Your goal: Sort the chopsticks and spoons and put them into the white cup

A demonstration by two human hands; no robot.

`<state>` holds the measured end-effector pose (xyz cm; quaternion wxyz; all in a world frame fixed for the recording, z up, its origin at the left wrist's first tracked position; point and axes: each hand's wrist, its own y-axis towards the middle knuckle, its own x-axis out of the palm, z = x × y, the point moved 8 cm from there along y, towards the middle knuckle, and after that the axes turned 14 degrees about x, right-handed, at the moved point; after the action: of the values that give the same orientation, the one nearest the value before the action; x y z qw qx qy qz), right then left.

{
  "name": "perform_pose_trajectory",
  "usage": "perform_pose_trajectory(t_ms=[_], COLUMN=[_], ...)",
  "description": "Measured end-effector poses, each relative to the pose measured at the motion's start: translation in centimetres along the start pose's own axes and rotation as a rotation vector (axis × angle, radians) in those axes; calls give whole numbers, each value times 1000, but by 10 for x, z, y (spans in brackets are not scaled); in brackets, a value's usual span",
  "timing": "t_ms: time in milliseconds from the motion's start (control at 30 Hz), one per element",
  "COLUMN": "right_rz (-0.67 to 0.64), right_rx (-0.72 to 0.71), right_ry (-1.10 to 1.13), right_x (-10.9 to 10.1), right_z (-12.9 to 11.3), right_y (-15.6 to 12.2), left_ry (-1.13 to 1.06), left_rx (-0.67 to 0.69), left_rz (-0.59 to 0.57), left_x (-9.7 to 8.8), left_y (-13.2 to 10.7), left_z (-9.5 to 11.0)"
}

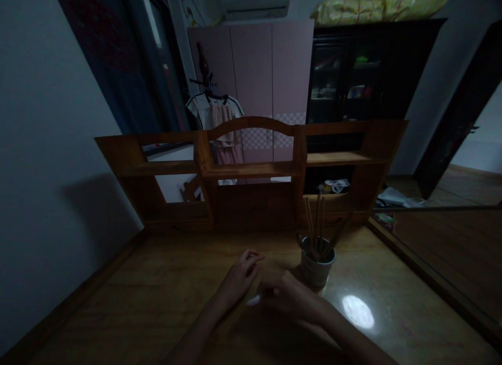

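Both my hands rest low over a wooden desk in dim light. My left hand lies with its fingers curled together and nothing visible in them. My right hand is closed in a pinch around a small pale thing that pokes out to the left; I cannot make out what it is. Just behind my right hand stands a white cup holding several wooden chopsticks that lean upward.
A wooden shelf unit runs along the back of the desk. A bright light spot reflects on the desk at the right. Behind are a pink wardrobe, a dark cabinet and hanging clothes.
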<state>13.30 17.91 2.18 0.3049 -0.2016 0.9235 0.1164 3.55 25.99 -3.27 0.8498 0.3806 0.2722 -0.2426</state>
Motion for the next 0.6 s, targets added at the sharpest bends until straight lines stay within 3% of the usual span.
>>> perform_pose_trajectory(t_ms=[167,267,333,467,600], right_rz=[359,757,914,888,753], right_rx=[-68,-58,-14,99,150], right_ry=[173,365,376,269,254], right_x=[-70,-133,-162,-186,-182], right_z=[-56,-53,-42,-9,24], right_y=[-61,-116,-140,-139,-119], left_ry=[68,65,60,57,66], left_rx=[-16,-22,-18,-6,-3], left_rz=[65,47,33,20,28], left_x=[-7,-6,-5,-2,-1], left_y=[-2,-2,-2,-2,-1], left_z=[-16,-14,-10,-8,-12])
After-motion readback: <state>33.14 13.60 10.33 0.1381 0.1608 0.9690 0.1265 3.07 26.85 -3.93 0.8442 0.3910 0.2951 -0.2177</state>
